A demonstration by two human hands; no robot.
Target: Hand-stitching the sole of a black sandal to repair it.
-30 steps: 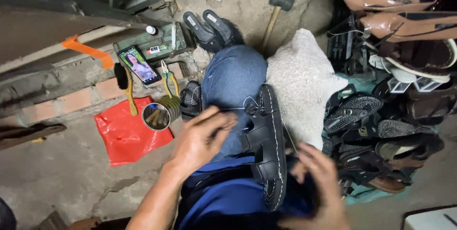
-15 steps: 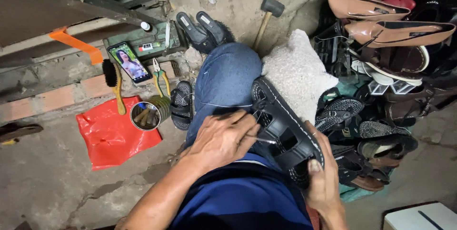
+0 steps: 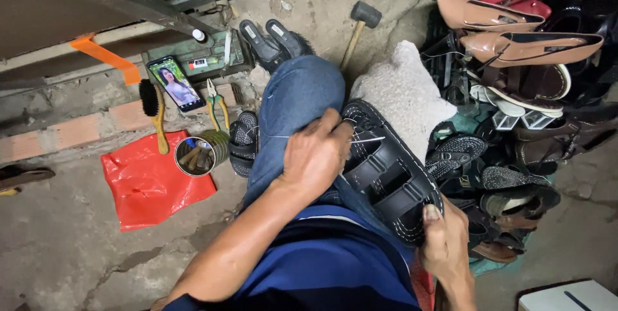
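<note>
A person sits low on the concrete floor (image 3: 58,246), one knee in blue jeans (image 3: 296,102) raised in the middle of the frame, and across that knee lies a black sandal (image 3: 389,172) with broad straps and pale stitching along its rim, running from the centre down toward the lower right. The left hand (image 3: 315,153) sits at the sandal's upper end, fingers curled together and pinching a thin needle (image 3: 368,139) that pokes out to the right over the sole; a fine thread (image 3: 273,136) runs off to the left of the knuckles. The right hand (image 3: 444,240), at the lower right, grips the sandal's lower end, thumb pressed on the rim and the fingers wrapped underneath. Just beyond the knee a whitish stone (image 3: 402,85) stands, with a hammer (image 3: 358,24) lying behind it at the top of the frame. To the left, on the floor, a red plastic bag (image 3: 151,185) is spread flat, a small tin (image 3: 195,155) of tools touching its upper edge, a brush (image 3: 153,108) with a yellow handle and a pair of pliers (image 3: 217,102) just beside it. A phone (image 3: 175,84) with a lit screen leans against a brick ledge in the upper left. The right side is heaped with a pile of shoes (image 3: 515,92), tan heels on top, dark sandals below.
</note>
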